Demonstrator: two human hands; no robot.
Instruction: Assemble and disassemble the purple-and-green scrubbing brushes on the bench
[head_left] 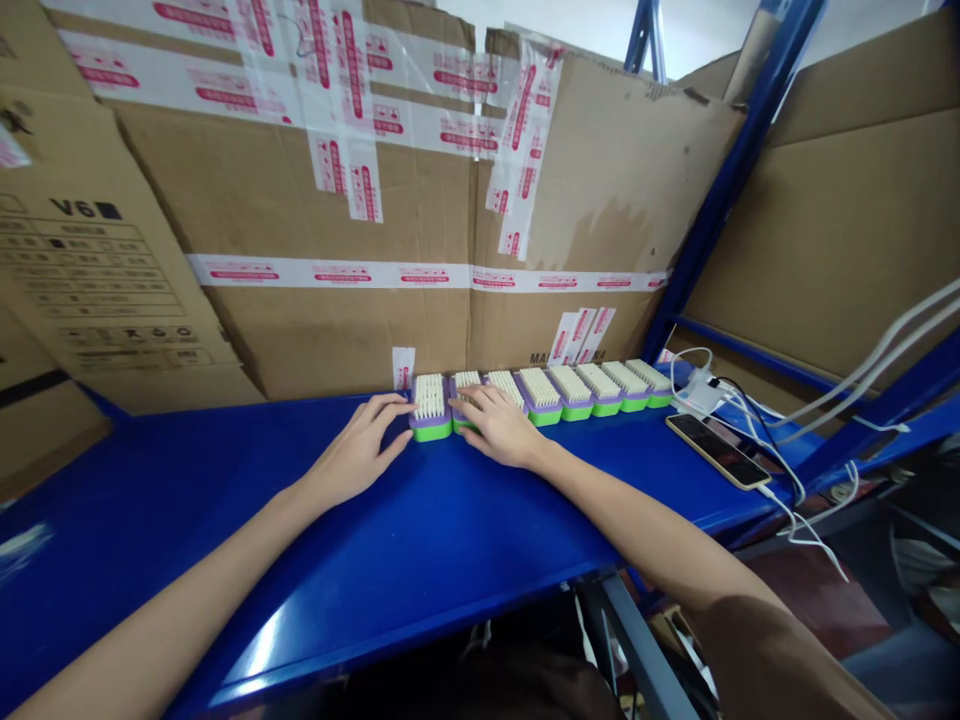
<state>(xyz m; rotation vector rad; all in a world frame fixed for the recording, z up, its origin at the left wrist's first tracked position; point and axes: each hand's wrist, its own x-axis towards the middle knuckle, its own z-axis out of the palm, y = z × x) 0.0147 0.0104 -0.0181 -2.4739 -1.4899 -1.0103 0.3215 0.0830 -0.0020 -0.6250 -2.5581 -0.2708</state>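
Note:
A row of scrub brushes with green and purple bodies and cream bristles facing up stands on the blue shelf point(315, 570), against the cardboard. At the row's left end is one brush point(430, 408); the fingertips of my left hand point(360, 440) are at its left side, fingers stretched and thumb apart. My right hand point(499, 425) lies with spread fingers over the second brush point(466, 380) and the front of the third brush point(507, 385), partly hiding both. Farther right, a brush point(540, 395) and several more continue the row. Neither hand is closed around a brush.
Taped cardboard sheets point(337, 330) form a wall behind the row. On the right lie a phone point(718, 450) on a white cable and a white power strip point(701, 392) with tangled cords. A blue metal post point(720, 190) rises at the right.

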